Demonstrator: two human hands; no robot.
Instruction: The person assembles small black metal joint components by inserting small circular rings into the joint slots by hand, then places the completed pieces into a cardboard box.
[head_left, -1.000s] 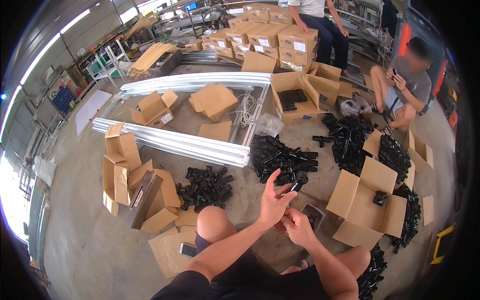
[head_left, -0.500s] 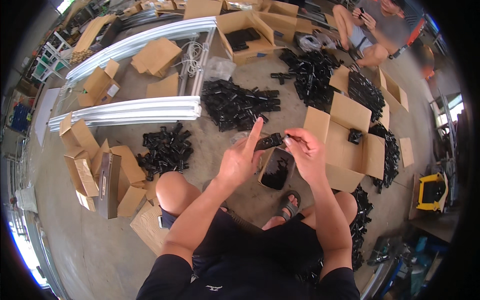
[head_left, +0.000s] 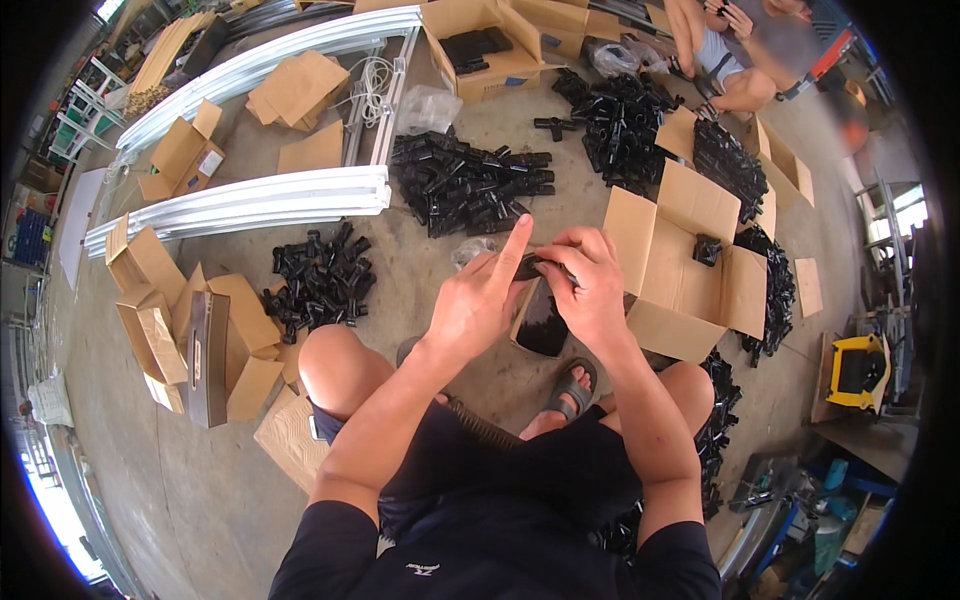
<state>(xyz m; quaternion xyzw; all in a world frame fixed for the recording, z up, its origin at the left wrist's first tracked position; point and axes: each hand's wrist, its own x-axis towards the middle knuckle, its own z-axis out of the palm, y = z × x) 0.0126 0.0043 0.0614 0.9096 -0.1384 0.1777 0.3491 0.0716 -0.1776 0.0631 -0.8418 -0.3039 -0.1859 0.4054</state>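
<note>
Between my hands, above the floor, is a black plastic fitting [head_left: 528, 268]. My left hand [head_left: 468, 305] grips it with the thumb and lower fingers while its index finger points straight up. My right hand [head_left: 592, 290] is closed over the fitting's right end, thumb and fingertips pressed on it. Those fingers cover much of the fitting, and whether a smaller piece is pinched there is hidden. Just below my hands stands a small cardboard box [head_left: 533, 349] holding small black pieces.
Black fittings lie in piles ahead [head_left: 470, 190], at left [head_left: 320, 280] and far right [head_left: 620, 130]. An open carton [head_left: 690, 275] at right holds one black fitting. White metal rails [head_left: 250, 205] and cardboard boxes [head_left: 205, 350] occupy the left. Another person [head_left: 735, 85] sits at the upper right.
My right hand has moved left and up, from holding a small dark piece at the fitting's end to pressing over the fitting. My left hand still grips it, index finger raised.
</note>
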